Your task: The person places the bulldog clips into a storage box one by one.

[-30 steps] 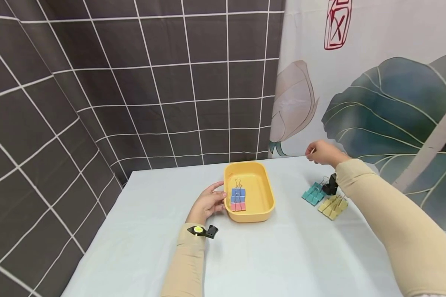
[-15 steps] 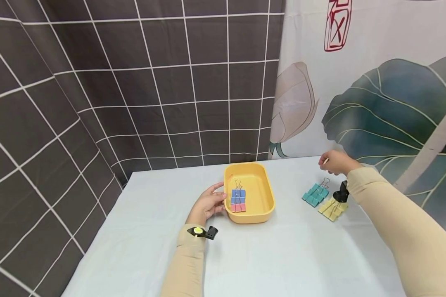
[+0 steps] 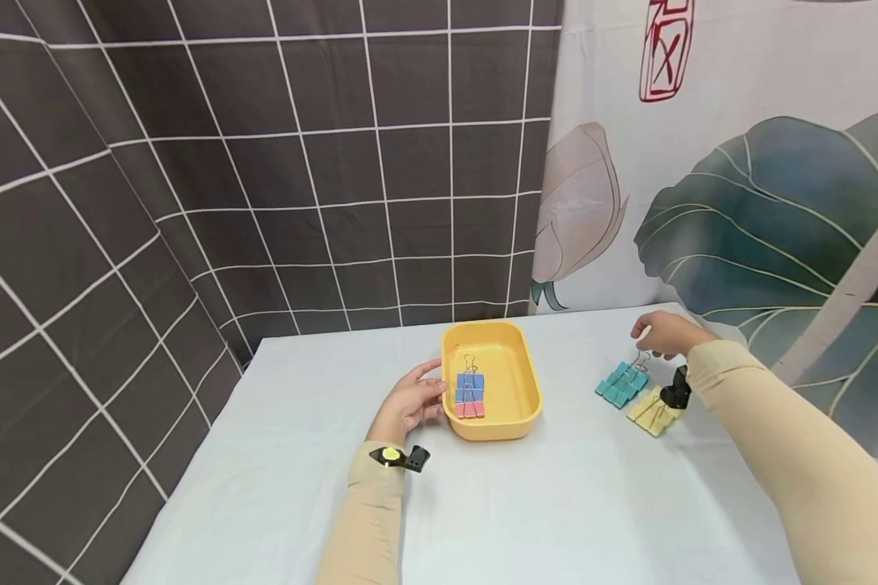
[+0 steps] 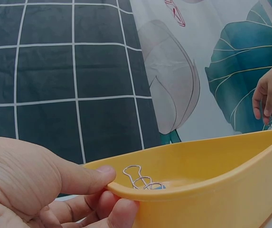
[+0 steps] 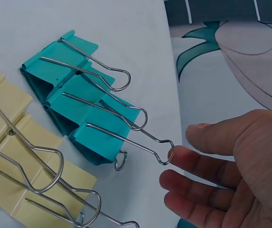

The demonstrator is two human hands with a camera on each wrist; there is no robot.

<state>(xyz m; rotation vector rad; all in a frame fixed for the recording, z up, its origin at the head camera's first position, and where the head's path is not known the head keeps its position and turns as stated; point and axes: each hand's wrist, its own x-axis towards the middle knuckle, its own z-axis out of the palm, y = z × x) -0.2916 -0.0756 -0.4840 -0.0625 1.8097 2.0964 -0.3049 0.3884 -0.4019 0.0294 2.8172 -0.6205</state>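
My left hand (image 3: 408,400) pinches the left rim of a yellow plastic bin (image 3: 493,431). In the left wrist view its thumb lies over the rim, with the fingers against the outer wall. Inside the bin lie blue binder clips (image 3: 470,380) and pink binder clips (image 3: 470,409), wire handles toward the back. At the right, my right hand (image 3: 669,333) hovers by a row of teal binder clips (image 5: 81,97). Its thumb and fingers are parted, and one fingertip is right at the wire loop of the nearest teal clip. Pale yellow binder clips (image 5: 12,156) lie beside them.
A white cloth covers the table (image 3: 278,487). Behind it hangs a dark curtain with white grid lines (image 3: 322,187), and a white one with a painted flower and leaf (image 3: 761,211) at the right. Black camera mounts sit on both wrists.
My right hand has moved right and down toward the teal clips, and its thumb and fingers have parted. My left hand and the bin stay in place.
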